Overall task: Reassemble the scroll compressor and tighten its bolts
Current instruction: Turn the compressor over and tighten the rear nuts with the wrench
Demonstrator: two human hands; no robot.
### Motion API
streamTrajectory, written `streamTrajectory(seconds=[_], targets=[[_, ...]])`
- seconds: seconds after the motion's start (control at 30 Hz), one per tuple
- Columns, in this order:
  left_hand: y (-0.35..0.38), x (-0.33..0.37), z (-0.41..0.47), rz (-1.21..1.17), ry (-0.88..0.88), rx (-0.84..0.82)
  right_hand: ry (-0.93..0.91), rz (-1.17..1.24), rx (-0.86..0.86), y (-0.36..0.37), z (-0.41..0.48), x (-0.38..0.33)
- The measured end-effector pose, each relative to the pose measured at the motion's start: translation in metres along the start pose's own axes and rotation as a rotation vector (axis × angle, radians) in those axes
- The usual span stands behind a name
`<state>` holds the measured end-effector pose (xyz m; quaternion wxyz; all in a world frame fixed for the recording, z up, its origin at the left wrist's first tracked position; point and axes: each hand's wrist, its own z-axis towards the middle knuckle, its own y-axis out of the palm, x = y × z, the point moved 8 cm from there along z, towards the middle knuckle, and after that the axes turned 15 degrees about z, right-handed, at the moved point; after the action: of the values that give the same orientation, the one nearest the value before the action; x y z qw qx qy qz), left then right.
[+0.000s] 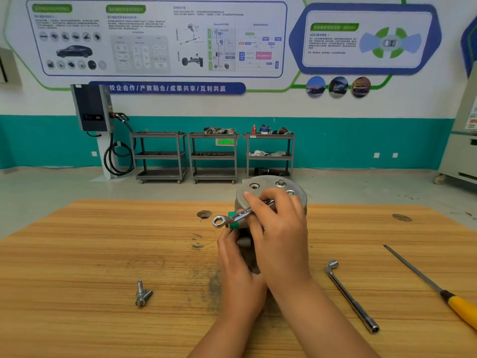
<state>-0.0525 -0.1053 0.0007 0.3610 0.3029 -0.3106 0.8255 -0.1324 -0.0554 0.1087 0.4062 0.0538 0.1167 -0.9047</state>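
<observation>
Head view, the only view. Item 1: scroll compressor (268, 188), grey metal, standing on end at the middle of the wooden table (103, 254), its round end plate facing up and toward the far edge. One seated bolt (280, 183) shows on that plate, with two open holes beside it, so the bolting looks partly done. A green cap (233, 221) sticks out of the housing on its left side. Item 2: spanner (240, 215), lying across the near rim of the plate, ring end free and pointing left. Its other end is hidden under the palm, so which fastener it sits on cannot be told. Item 3: right hand (280, 228), fingers curled over the spanner shank and gripping it, forefinger laid forward along the plate, probably to keep the tool flat while it swings. Item 4: left hand (232, 257), wrapped against the lower left of the housing, thumb up near the green cap. It holds the body, most likely so the compressor does not turn with the spanner, though most of its fingers are hidden. Item 5: two loose bolts (143, 295), touching each other, set well to the left on the table, within reach for the open holes. Item 6: L-shaped socket wrench (351, 295), lying unused to the right. Item 7: yellow-handled tool (462, 308) with a long thin shaft, farther right, also untouched. Background: three grey carts (214, 156) against the wall.
</observation>
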Motion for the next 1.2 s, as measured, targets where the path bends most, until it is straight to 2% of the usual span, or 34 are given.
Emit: streamTrajectory(seconds=[0.13,0.23,0.27,0.37,0.43,0.57,0.7,0.93,1.07,1.2], targets=[[0.002,-0.004,0.001,-0.022,-0.025,-0.024,-0.045,0.110,0.117,-0.016,0.003,-0.008],[0.004,-0.004,0.000,0.011,-0.006,-0.047,-0.061,0.401,0.164,-0.030,0.015,-0.008],[0.005,-0.004,0.000,0.030,0.013,-0.043,-0.011,0.512,0.195,-0.036,0.020,-0.001],[0.005,-0.005,0.001,0.048,0.044,-0.032,0.294,0.851,0.316,-0.047,0.035,0.038],[0.006,-0.006,0.002,0.042,0.047,-0.041,0.460,0.952,0.359,-0.047,0.042,0.065],[0.007,-0.007,0.003,0.028,0.047,-0.058,0.697,1.019,0.343,-0.033,0.047,0.106],[0.007,-0.007,0.003,0.020,0.052,-0.062,0.830,1.047,0.281,-0.015,0.045,0.129],[0.006,-0.005,0.003,0.026,0.062,-0.061,0.917,0.977,0.191,0.000,0.041,0.148],[0.006,-0.004,0.004,0.023,0.063,-0.062,0.996,1.056,0.263,0.005,0.027,0.156],[0.006,-0.006,0.004,0.028,0.073,-0.054,0.972,1.046,0.368,-0.004,0.017,0.154]])
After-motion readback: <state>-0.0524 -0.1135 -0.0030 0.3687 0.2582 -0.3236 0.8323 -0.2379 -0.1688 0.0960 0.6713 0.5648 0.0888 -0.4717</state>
